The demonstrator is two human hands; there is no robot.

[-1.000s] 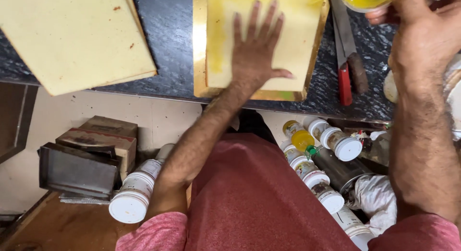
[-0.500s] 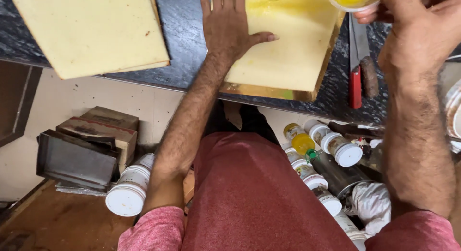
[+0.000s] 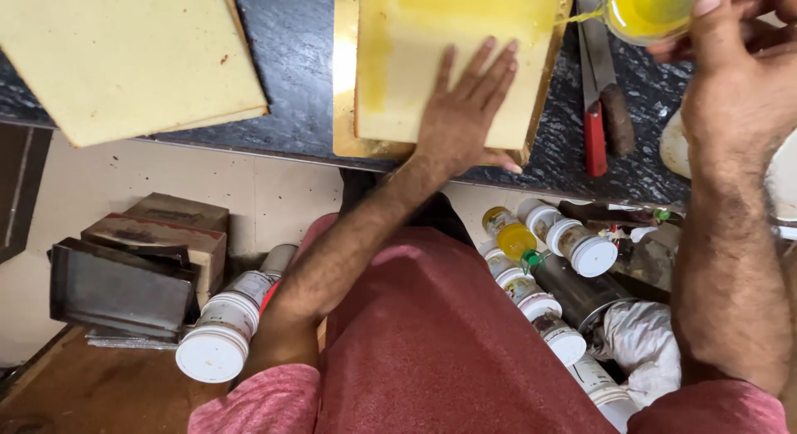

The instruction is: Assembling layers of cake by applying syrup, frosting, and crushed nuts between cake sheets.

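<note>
The dark stone counter (image 3: 282, 94) carries a pale yellow slab (image 3: 452, 52) on a gold board near its front edge. The left hand (image 3: 465, 123) lies flat on the slab, fingers spread, gripping nothing. The right hand (image 3: 735, 77) grips a tilted clear cup of yellow liquid (image 3: 647, 9), dribbling onto the slab's right edge. This looks like coating the surface; spreading evenly calls for a broad palm sweep.

Left board: pale slab (image 3: 124, 56) on the dark tabletop (image 3: 295, 77).
Knife: red-handled (image 3: 596, 110), right of centre.
Floor jars: white-lidded (image 3: 214, 351), (image 3: 591, 253).
Metal tin: (image 3: 120, 289) by cardboard boxes (image 3: 162, 226).
</note>
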